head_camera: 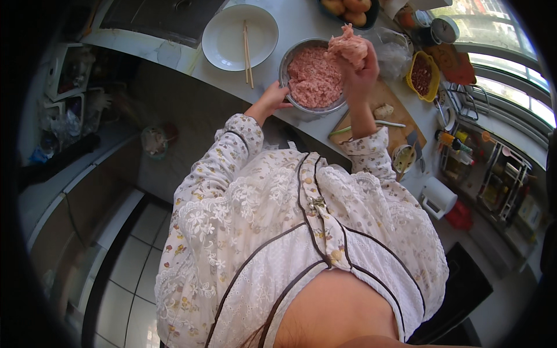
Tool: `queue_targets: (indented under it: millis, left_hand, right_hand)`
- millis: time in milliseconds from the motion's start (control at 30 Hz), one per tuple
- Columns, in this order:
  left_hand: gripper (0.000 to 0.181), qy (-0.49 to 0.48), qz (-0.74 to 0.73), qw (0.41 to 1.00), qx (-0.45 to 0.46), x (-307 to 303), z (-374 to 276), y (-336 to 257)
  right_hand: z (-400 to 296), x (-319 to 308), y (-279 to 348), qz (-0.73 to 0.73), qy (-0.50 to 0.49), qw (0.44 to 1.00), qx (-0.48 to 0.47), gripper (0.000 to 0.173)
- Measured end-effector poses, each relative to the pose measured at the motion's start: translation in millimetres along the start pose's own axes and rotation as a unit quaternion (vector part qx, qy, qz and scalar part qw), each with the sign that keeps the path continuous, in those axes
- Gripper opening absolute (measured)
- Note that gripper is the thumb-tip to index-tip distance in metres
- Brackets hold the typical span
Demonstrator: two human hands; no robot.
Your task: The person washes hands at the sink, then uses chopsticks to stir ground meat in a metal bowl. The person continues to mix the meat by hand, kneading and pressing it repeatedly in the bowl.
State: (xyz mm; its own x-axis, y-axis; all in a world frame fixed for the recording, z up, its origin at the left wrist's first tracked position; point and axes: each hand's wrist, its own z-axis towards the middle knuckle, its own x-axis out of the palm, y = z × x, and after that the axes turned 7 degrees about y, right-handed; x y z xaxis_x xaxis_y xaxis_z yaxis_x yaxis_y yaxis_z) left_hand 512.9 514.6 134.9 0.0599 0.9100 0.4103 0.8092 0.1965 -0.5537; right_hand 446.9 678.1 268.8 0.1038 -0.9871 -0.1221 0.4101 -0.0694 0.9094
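Observation:
A round metal bowl on the counter holds pink minced meat. My left hand grips the bowl's near left rim, with the thumb along its side. Above the bowl's right side, my right hand holds up a lump of minced meat. Some of that lump stands out above my fingers. Left of the bowl lies a wide white dish, with a pair of wooden chopsticks resting across it and over its near rim.
A wooden cutting board at the right bears a spring onion and a pale piece of ginger. Beyond are a yellow basket, a plastic bag and a dark bowl of round produce. A sink lies far left.

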Motion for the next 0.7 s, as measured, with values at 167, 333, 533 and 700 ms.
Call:
queue_targets:
  millis: [167, 333, 533, 700]
  left_hand:
    - [0.033, 0.007, 0.016, 1.0, -0.018, -1.1, 4.1, -3.0]
    - [0.033, -0.008, 0.032, 0.999, -0.003, -6.8, 13.1, 12.1]
    - [0.029, -0.008, 0.025, 0.999, -0.019, -4.5, 16.9, 6.5]
    - [0.03, -0.004, 0.022, 1.0, -0.013, -3.3, 11.9, 1.9]
  right_hand:
    - [-63.3, 11.8, -96.3, -0.376, 0.208, 0.903, 0.027, 0.043]
    - [-63.6, -1.6, -60.1, -0.294, 0.185, 0.908, 0.235, 0.037]
    - [-104.4, 23.5, -127.2, -0.295, 0.243, 0.868, 0.318, 0.037]
    - [-83.3, -12.6, -134.0, 0.054, 0.268, 0.803, 0.529, 0.029]
